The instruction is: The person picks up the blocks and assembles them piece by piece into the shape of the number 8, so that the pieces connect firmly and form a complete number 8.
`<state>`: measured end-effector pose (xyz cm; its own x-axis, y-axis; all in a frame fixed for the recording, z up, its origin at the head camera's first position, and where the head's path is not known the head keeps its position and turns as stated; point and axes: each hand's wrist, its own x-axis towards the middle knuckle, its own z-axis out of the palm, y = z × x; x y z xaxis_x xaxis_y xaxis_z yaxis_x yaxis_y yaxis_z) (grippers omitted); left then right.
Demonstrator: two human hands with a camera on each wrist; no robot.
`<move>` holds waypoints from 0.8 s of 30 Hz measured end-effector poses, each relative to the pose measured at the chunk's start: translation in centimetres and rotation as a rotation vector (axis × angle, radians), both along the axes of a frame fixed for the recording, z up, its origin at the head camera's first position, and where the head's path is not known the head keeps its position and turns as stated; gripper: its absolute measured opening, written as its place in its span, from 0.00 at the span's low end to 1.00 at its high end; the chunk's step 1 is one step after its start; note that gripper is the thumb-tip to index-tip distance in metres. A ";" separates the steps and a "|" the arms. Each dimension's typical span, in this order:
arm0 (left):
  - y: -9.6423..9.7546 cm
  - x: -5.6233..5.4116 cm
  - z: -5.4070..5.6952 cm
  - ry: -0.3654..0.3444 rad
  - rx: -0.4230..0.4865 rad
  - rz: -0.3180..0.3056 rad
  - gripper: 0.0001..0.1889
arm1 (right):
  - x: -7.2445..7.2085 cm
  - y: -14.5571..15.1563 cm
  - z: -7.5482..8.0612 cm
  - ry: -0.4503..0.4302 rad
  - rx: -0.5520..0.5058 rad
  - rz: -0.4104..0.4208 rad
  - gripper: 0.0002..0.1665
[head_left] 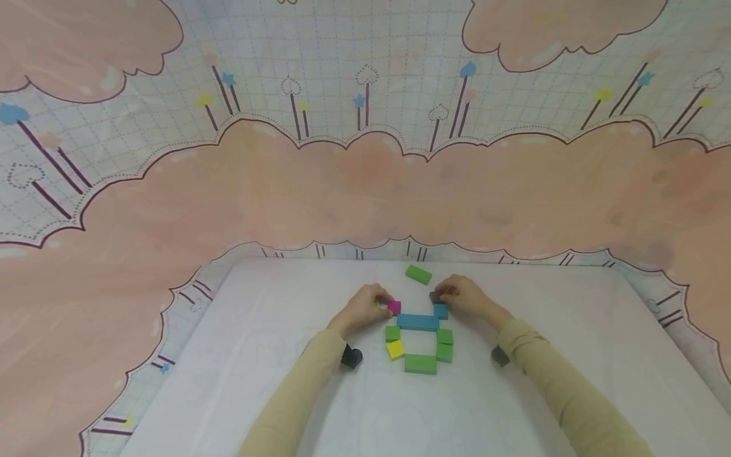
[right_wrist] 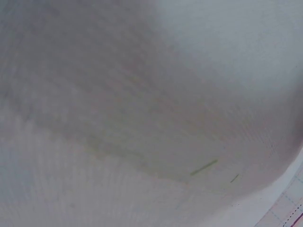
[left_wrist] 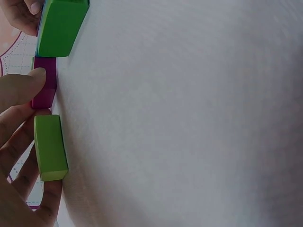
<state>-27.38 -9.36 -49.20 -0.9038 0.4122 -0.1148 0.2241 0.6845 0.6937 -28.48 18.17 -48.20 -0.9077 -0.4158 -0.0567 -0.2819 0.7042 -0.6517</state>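
Note:
In the head view, my left hand (head_left: 361,311) pinches a small magenta block (head_left: 394,308) at the upper left corner of a ring of blocks. The left wrist view shows the thumb on the magenta block's near face and a light green block (left_wrist: 50,147) standing in front of the other fingers. On the ring's right side, my right hand (head_left: 469,297) grips a dark brown block (head_left: 436,296) just above a small blue block (head_left: 440,311). A long blue block (head_left: 418,322) lies between the two hands. The right hand's fingertips are partly hidden behind the block.
Green blocks (head_left: 445,336) and a yellow block (head_left: 395,350) form the ring's sides, with a longer green block (head_left: 420,364) at its near end. Another green block (head_left: 419,274) lies beyond the hands. All are on a white table (head_left: 245,374), with a patterned cloth (head_left: 365,190) behind.

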 end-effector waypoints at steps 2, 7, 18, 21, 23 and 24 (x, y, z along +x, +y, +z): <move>0.0 0.0 0.0 -0.003 0.003 0.002 0.14 | 0.0 0.0 0.0 -0.002 0.000 -0.002 0.14; 0.0 0.0 0.0 -0.008 0.005 0.011 0.14 | 0.0 0.1 0.0 -0.010 0.004 -0.006 0.14; 0.0 0.0 0.0 -0.009 0.003 0.008 0.14 | -0.1 0.1 -0.1 -0.007 -0.005 -0.004 0.14; 0.1 0.1 0.1 -0.009 0.003 0.007 0.14 | 0.0 0.1 -0.1 -0.009 -0.006 -0.006 0.13; 0.1 0.1 0.2 -0.008 0.004 0.007 0.14 | 0.0 0.1 -0.1 -0.010 -0.005 -0.007 0.13; 0.1 0.1 0.2 -0.007 0.004 0.007 0.14 | 0.0 0.1 -0.1 -0.009 -0.003 -0.004 0.14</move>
<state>-27.24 -9.27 -49.05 -0.9058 0.4066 -0.1191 0.2147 0.6828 0.6983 -28.49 18.27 -48.30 -0.9089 -0.4120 -0.0640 -0.2727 0.7035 -0.6563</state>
